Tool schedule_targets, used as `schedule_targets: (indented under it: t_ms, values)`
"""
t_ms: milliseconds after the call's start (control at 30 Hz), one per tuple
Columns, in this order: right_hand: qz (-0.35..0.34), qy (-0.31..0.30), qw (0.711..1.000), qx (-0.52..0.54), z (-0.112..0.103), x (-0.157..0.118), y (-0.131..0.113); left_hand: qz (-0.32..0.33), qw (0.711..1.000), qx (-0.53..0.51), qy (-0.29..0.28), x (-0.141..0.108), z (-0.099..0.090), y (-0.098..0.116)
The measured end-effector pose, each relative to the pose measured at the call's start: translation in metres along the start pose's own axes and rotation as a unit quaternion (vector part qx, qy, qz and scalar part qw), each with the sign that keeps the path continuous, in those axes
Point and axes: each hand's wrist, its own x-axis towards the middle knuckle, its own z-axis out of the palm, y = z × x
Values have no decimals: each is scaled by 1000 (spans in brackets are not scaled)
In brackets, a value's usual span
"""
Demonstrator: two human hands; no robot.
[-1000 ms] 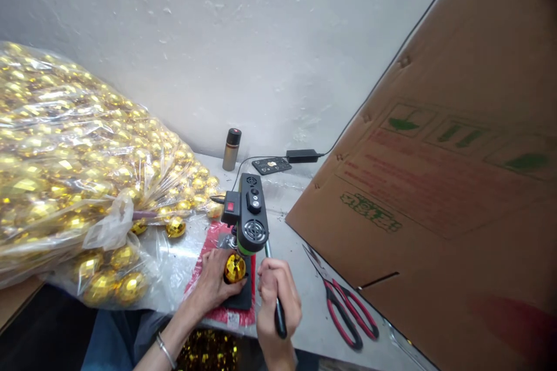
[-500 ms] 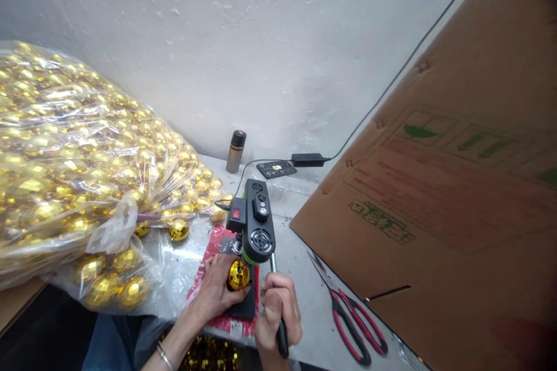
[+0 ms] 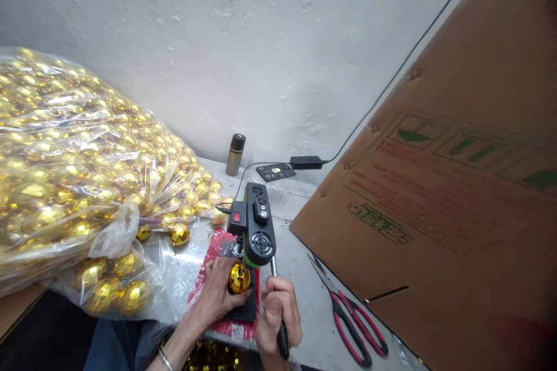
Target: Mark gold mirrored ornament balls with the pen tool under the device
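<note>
Between the thumb and fingers of my left hand [image 3: 217,287] is a shiny gold mirrored ball [image 3: 239,278]. The ball sits under the front end of a small black bench press machine [image 3: 260,226] with a red switch and a green band. My right hand [image 3: 278,316] is closed around the black-gripped lever [image 3: 282,341] of that machine, its metal rod running up to the machine's right side. Beneath the machine's black base lies red plastic wrap [image 3: 217,240]. What touches the ball's top is partly hidden by the machine head.
A big clear bag of gold balls [image 3: 87,151] fills the left, with several loose balls near its tied neck. Red-handled scissors [image 3: 354,324] lie to the right, beside a large cardboard box [image 3: 435,185]. Behind stand a bottle [image 3: 235,155], a dark flat card [image 3: 275,171] and a power adapter [image 3: 306,162].
The whole view has shifted slightly, so things sit a little lower in the picture. Both hands keep the same hold on the ball and the lever.
</note>
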Motion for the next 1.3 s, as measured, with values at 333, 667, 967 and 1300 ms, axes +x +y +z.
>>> schedule_targets:
  t_ms: [333, 667, 967, 1300]
  values:
    - [-21, -10, 999, -25, 2, 9, -5, -15, 1000, 1, -14, 3, 0, -4]
    - [-56, -21, 998, -25, 5, 5, 0, -8, 1000, -5, -18, 7, -2, -8]
    - [-71, -30, 997, -16, 5, 15, -8, -11, 1000, 14, -23, 11, -3, -8]
    - [39, -65, 997, 18, -4, 57, -51, 82, 987, 138, 18, -39, -37, -36]
